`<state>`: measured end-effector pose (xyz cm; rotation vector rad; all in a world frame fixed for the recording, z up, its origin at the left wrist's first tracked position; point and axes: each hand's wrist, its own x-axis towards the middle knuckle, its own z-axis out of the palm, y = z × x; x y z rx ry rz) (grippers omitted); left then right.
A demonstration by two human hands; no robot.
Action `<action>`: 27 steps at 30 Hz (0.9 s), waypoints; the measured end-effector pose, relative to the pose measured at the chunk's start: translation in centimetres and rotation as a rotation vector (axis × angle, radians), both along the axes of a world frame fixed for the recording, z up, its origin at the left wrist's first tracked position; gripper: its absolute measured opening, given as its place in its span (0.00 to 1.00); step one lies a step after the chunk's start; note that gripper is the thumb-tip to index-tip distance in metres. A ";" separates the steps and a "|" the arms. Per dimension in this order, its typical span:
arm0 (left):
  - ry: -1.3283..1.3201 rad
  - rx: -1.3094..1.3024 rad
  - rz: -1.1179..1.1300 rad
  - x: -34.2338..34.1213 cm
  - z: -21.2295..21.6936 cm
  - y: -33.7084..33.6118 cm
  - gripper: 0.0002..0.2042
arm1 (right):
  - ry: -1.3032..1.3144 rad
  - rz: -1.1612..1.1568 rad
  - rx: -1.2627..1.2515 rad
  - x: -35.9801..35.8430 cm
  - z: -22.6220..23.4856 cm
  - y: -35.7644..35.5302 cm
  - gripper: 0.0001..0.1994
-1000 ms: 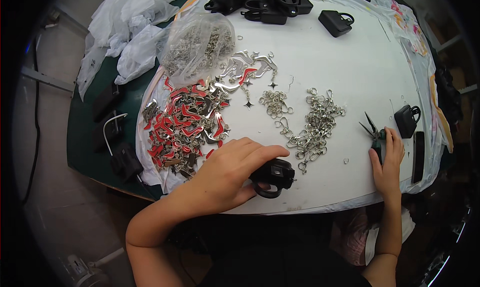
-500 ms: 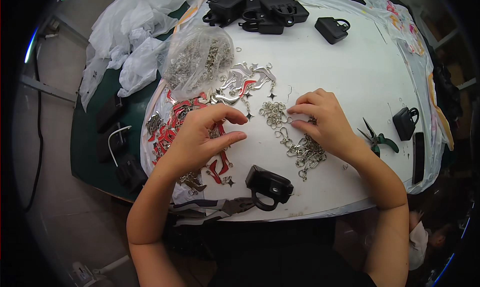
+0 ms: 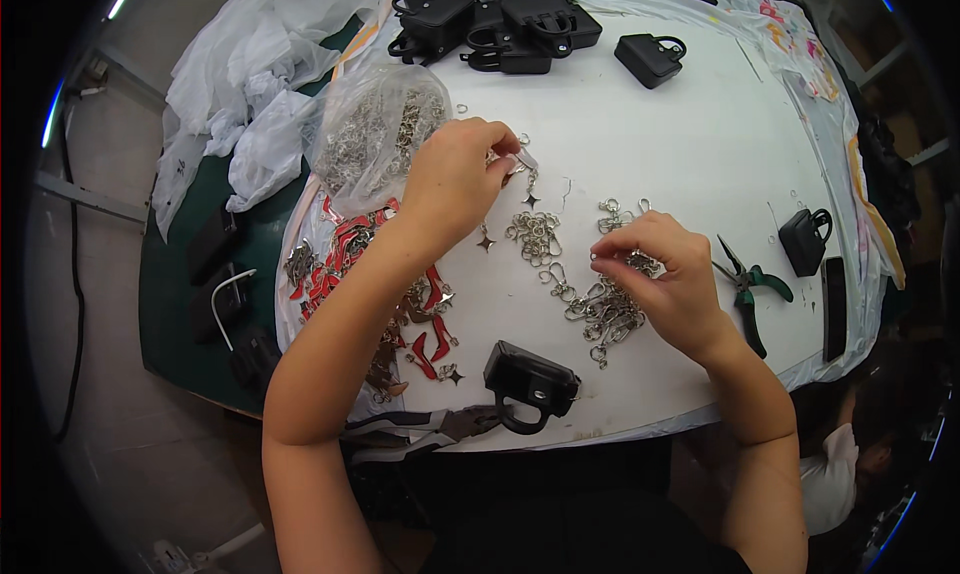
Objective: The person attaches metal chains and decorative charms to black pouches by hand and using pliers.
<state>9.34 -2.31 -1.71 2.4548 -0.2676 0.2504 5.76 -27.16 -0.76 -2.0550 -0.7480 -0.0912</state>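
Note:
My left hand (image 3: 455,179) is at the far heap of silver shoe-shaped charms (image 3: 526,157), its thumb and fingers closing on one of them; the hand hides most of that heap. A star pendant (image 3: 531,200) hangs from a charm beside the fingertips. Over the pile of metal lobster clasps (image 3: 610,312), my right hand (image 3: 668,274) is pinched, with a tiny shiny bit at the fingertips too small to name. A heap of jump rings and clasps (image 3: 535,236) lies between the hands. Red shoe charms (image 3: 350,236) spread beneath my left forearm.
A clear bag of metal rings (image 3: 375,129) sits at left. Small black handbags (image 3: 545,24) are stacked at the back; one mini handbag (image 3: 530,379) lies near the front edge beside large pliers (image 3: 430,429). Green-handled needle-nose pliers (image 3: 750,284) and a dark phone-like slab (image 3: 834,309) lie right.
My left hand has moved away from me, from above the red charms to the silver ones, and its fingers have closed. My right hand has shifted slightly nearer and right, thumb and finger now together.

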 end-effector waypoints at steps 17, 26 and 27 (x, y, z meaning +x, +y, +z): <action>0.441 -0.472 -0.175 1.5 1.6 0.8 0.08 | 0.331 -0.014 0.268 -0.3 0.2 -0.7 0.04; 0.554 -0.914 -0.241 -3.3 4.9 -1.3 0.08 | 0.612 0.049 0.489 -0.6 0.6 -0.7 0.05; 0.569 -0.925 -0.270 -3.7 5.1 -1.4 0.08 | 0.612 0.047 0.491 -0.7 0.7 -0.6 0.05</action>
